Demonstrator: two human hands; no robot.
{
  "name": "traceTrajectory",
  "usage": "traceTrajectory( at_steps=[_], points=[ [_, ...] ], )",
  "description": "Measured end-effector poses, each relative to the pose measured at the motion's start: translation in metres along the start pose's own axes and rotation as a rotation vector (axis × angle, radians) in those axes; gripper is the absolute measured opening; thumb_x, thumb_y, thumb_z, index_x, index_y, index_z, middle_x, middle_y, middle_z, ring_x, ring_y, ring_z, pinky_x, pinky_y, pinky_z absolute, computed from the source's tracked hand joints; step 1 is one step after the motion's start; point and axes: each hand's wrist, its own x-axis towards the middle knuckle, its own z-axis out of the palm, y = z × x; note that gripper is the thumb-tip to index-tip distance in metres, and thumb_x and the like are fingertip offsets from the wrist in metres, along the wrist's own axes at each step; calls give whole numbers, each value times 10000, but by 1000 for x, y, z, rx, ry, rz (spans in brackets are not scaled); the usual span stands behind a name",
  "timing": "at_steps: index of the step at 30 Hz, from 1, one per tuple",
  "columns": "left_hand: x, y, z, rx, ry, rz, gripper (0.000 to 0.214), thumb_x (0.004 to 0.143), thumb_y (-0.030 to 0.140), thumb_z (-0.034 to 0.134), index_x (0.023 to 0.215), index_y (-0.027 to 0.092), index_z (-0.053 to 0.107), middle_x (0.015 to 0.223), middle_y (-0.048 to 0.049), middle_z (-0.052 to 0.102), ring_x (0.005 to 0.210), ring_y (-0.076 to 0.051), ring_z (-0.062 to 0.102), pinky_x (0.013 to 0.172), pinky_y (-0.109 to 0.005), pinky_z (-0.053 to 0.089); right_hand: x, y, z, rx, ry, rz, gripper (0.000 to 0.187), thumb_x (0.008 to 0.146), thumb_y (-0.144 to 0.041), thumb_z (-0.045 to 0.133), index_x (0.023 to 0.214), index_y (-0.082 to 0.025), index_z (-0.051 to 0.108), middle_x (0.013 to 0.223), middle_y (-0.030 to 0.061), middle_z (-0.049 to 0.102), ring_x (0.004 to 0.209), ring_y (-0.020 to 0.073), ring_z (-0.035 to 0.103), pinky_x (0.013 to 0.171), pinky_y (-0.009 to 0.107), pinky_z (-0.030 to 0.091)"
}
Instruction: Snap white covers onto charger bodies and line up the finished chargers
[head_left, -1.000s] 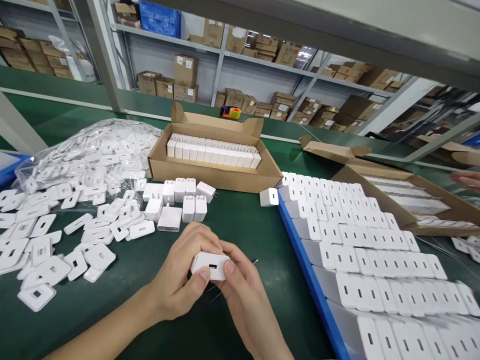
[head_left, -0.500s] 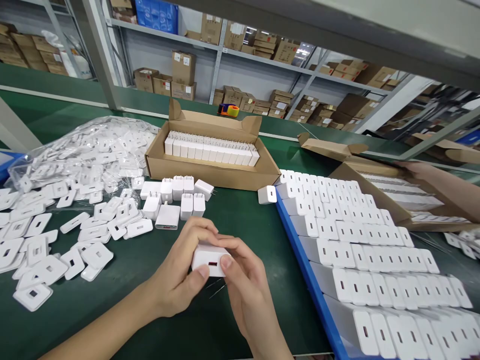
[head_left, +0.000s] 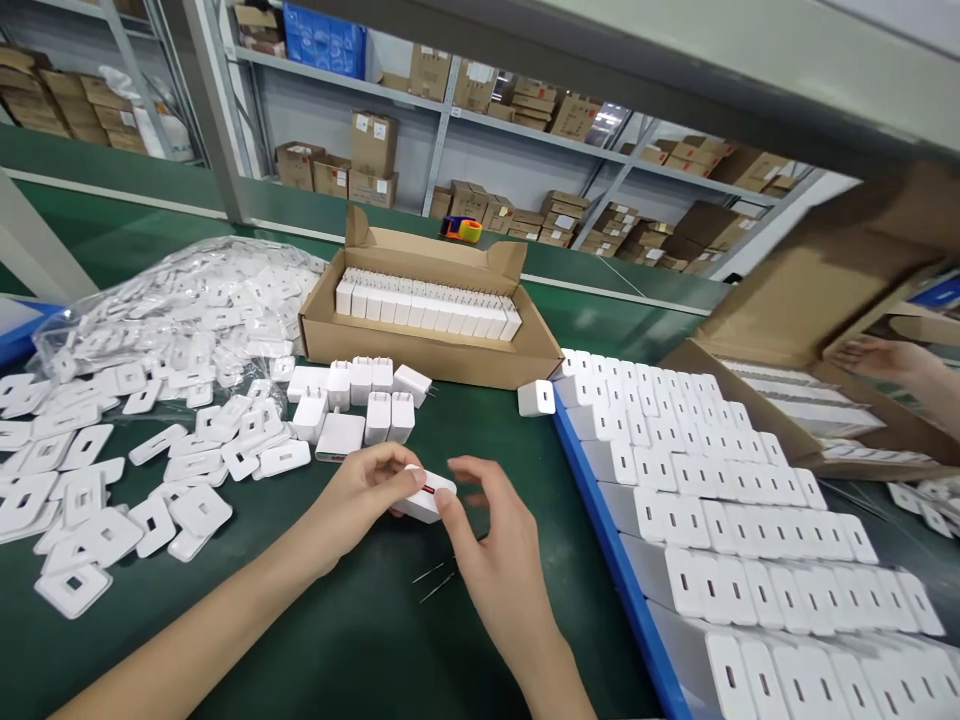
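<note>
Left-hand grip (head_left: 365, 503) pinches a white charger (head_left: 424, 500) above the green desk (head_left: 337, 640), its slotted face tipped up; right-hand grip (head_left: 501, 545) is spread, its thumb against the charger's right end. Thin metal prongs (head_left: 437, 587) lie below, and a blue-edged tray (head_left: 616, 560) of similar chargers stands to the right

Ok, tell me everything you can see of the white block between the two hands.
The white block is a small, smooth, rounded-edged piece that looks like plastic. One end face carries a narrow slot with red showing in it; that face is tilted upward, toward the camera. The left hand grips one side, and the right hand's thumb meets the other, its fingers spread. It is held over the green tabletop. Its far end is hidden, so I can't tell about any pins.
</note>
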Motion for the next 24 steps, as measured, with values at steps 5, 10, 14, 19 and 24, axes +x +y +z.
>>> traceTrajectory(
  at_steps=[5,10,14,19,24],
  points=[
    [1,-1,0,62,21,56,260,796,415,610,703,178,557,632,44,479,590,-107,439,539,-209,352,-4,-4,-7,-179,-144,-279,93,923,-145,506,940,-222,555,996,31,621,872,155,595,721,249,472],
    [1,-5,2,41,15,116,256,807,420,588,736,184,520,759,6,530,685,-153,566,616,-278,495,-2,1,-4,-186,125,-323,143,915,-144,517,921,-223,636,999,48,638,880,163,612,677,246,490],
    [-3,-12,10,168,220,455,197,758,243,660,745,203,468,928,-19,498,910,-180,572,765,-296,509,-6,2,6,220,266,-82,87,877,-251,602,859,-209,676,958,47,646,827,147,639,683,237,538],
    [-10,-23,15,763,427,1249,177,844,58,614,823,181,489,980,-65,493,963,-199,586,832,-331,535,-21,-8,39,739,429,205,284,751,-402,761,811,-200,571,793,-3,637,709,107,626,636,194,529],
    [-11,-23,16,858,419,1370,148,858,64,602,832,168,501,994,-86,484,1010,-238,577,892,-384,549,-25,-15,57,821,558,224,395,747,-438,758,844,-218,445,834,4,649,775,144,661,674,239,546]
  ],
)
